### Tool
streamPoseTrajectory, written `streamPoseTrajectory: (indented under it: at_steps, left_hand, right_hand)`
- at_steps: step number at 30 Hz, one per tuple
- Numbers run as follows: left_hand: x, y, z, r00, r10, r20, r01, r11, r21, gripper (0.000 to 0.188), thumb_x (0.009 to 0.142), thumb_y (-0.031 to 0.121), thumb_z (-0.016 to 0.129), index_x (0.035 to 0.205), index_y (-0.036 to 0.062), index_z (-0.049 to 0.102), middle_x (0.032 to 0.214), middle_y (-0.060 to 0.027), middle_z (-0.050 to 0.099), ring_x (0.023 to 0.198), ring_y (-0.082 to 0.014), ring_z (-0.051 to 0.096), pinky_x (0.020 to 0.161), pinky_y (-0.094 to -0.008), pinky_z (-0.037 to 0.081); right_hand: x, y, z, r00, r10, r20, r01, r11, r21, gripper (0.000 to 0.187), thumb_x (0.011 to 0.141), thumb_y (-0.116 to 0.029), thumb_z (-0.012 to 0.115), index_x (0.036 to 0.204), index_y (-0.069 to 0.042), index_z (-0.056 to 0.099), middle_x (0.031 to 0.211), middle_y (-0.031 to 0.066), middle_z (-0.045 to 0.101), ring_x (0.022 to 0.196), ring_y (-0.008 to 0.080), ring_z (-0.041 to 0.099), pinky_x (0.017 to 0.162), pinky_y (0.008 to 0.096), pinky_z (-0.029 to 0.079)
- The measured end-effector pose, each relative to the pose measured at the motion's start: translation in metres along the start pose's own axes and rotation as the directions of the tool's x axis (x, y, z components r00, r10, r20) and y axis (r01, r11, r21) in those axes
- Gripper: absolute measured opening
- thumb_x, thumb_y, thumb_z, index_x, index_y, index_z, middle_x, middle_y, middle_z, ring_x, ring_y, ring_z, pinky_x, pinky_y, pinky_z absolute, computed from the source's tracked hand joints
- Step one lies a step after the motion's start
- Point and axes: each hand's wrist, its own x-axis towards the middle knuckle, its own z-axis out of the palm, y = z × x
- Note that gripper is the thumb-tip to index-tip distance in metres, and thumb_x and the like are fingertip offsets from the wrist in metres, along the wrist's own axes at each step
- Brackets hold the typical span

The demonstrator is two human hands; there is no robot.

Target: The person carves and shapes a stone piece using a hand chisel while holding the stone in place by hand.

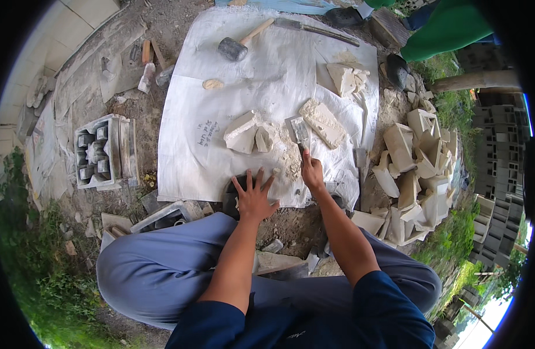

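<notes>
My right hand [312, 173] is closed round the handle of a small flat-bladed trowel [299, 129]. The blade points away from me, just left of a rough cream slab [324, 123]; I cannot tell whether they touch. With fingers spread, my left hand [254, 199] is at the near edge of a white woven sheet [192, 168], holding nothing. Beyond it lie a broken cream chunk [240, 134] and a smaller piece [263, 140]. Pale crumbs [290, 163] are scattered between these pieces and the trowel.
A black-headed mallet [232, 49] and a long dark metal bar [323, 32] lie on the sheet's far part. Broken cream pieces [416, 157] are heaped at right. A grey mould [94, 154] stands left. A person's green garment [448, 29] shows at far right.
</notes>
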Motion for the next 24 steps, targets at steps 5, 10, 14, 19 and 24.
streamPoseTrajectory:
  at_steps: [5,10,14,19,24]
  left_hand:
    - [0.003,0.006,-0.003,1.0,0.0,0.025,0.0,1.0,0.003,0.086,0.086,0.067,0.054,0.16,0.0339,0.026,0.17,-0.0033,0.012,0.154,-0.0392,0.011,0.113,-0.0791,0.0]
    - [0.003,0.002,0.0,1.0,0.002,0.03,-0.002,1.0,0.009,0.084,0.088,0.068,0.05,0.161,0.0344,0.024,0.17,-0.0028,0.01,0.154,-0.0391,0.009,0.113,-0.0791,0.0]
    - [0.0,0.004,0.002,1.0,0.003,0.004,-0.003,1.0,0.027,0.083,0.089,0.07,0.047,0.161,0.0346,0.023,0.17,-0.0027,0.01,0.155,-0.0391,0.009,0.113,-0.079,0.0]
    - [-0.001,0.003,0.004,1.0,0.005,0.002,-0.005,1.0,0.025,0.084,0.088,0.07,0.049,0.16,0.0344,0.025,0.169,-0.0036,0.015,0.154,-0.0393,0.011,0.114,-0.0783,0.0]
    - [-0.001,0.004,0.004,0.999,0.007,-0.052,-0.008,1.0,-0.019,0.084,0.086,0.068,0.055,0.159,0.0334,0.031,0.168,-0.0048,0.02,0.154,-0.0386,0.014,0.115,-0.0774,0.001]
  right_hand:
    - [-0.006,0.004,-0.012,1.0,0.01,-0.004,-0.01,0.996,-0.092,0.073,0.1,-0.069,0.041,0.059,-0.009,0.045,0.051,-0.0008,0.041,0.044,0.0115,0.037,0.044,0.0328,0.031]
    - [-0.006,-0.012,-0.052,0.929,0.335,0.158,-0.308,0.935,-0.175,0.065,0.1,-0.061,0.051,0.073,-0.002,0.057,0.057,0.0026,0.05,0.043,0.0131,0.044,0.042,0.0337,0.037]
    - [-0.032,-0.036,-0.079,0.941,0.244,0.233,-0.191,0.954,-0.231,0.042,0.101,-0.037,0.061,0.092,0.004,0.063,0.061,0.0042,0.055,0.046,0.0137,0.05,0.046,0.0338,0.041]
    - [-0.049,-0.099,-0.106,0.94,0.058,0.335,0.057,0.945,-0.323,0.047,0.092,-0.001,0.062,0.138,0.001,0.055,0.066,0.0083,0.062,0.052,0.0169,0.062,0.052,0.036,0.05]
    - [-0.044,-0.124,-0.092,0.955,-0.191,0.226,0.229,0.961,-0.155,0.034,0.093,-0.001,0.059,0.126,-0.003,0.067,0.075,0.0109,0.07,0.063,0.0171,0.068,0.058,0.0335,0.053]
